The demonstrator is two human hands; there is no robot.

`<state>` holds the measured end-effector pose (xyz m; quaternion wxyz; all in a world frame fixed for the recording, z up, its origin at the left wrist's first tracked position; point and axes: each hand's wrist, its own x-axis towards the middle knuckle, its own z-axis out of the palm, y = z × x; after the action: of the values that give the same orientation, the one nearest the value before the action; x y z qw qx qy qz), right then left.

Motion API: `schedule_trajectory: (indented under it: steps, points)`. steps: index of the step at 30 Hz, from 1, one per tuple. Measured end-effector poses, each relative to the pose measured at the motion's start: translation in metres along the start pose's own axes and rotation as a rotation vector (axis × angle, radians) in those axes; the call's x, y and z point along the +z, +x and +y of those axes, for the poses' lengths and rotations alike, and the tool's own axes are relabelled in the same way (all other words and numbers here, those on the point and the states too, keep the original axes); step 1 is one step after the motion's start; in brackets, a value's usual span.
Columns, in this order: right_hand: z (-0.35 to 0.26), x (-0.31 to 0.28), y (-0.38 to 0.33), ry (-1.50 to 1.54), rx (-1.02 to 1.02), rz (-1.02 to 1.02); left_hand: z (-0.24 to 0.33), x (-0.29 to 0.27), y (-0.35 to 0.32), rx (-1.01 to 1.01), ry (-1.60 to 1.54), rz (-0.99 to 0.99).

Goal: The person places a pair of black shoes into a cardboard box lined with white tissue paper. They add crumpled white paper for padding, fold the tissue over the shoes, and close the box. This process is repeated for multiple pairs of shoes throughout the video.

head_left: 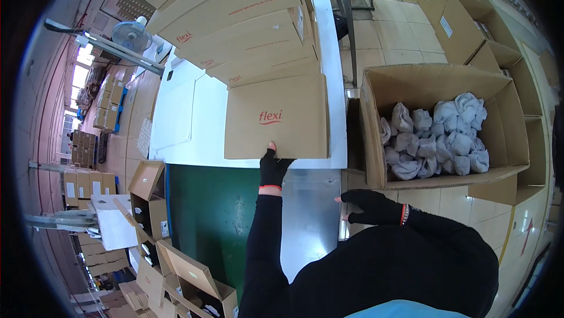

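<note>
A flat brown cardboard box (276, 133) with red print on its lid lies at the near edge of the white table. My left hand (274, 166), in a black fingerless glove, grips its near edge. The thumb rests on the lid and the other fingers are hidden below. Behind it, several similar brown boxes (235, 18) rise in stacks. My right hand (371, 206), gloved the same way, hovers beside the metal surface with its fingertips apart and nothing in it. Just beyond it stands a large open carton (440, 184) holding several whitish wrapped bundles (437, 141).
A green conveyor belt (202, 218) and a shiny metal plate (311, 218) lie between me and the white table (173, 118). Open shoebox-like boxes (188, 265) stand at the lower left. A fan (130, 36) is at the upper left. More cartons (452, 18) line the right.
</note>
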<state>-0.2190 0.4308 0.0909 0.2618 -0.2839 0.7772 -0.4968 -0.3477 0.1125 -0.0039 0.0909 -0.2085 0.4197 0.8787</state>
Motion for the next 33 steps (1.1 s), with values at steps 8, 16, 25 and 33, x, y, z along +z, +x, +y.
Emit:
schedule_trajectory:
  steps: [8,16,25,33]
  points:
    - [0.016,-0.019,-0.032,0.107,0.115,-0.034,0.018,0.061,0.136,0.026,0.103,0.048]
    - [0.069,0.018,-0.036,0.125,0.285,-0.123,0.002,0.009,0.228,0.639,0.912,-0.277]
    - [0.024,0.035,0.029,-0.307,-0.024,-0.376,-0.136,-0.033,-0.131,0.520,1.406,-0.089]
    - [-0.068,0.159,0.130,-0.614,-0.401,-0.796,-0.035,-0.284,-0.376,-0.229,1.939,1.014]
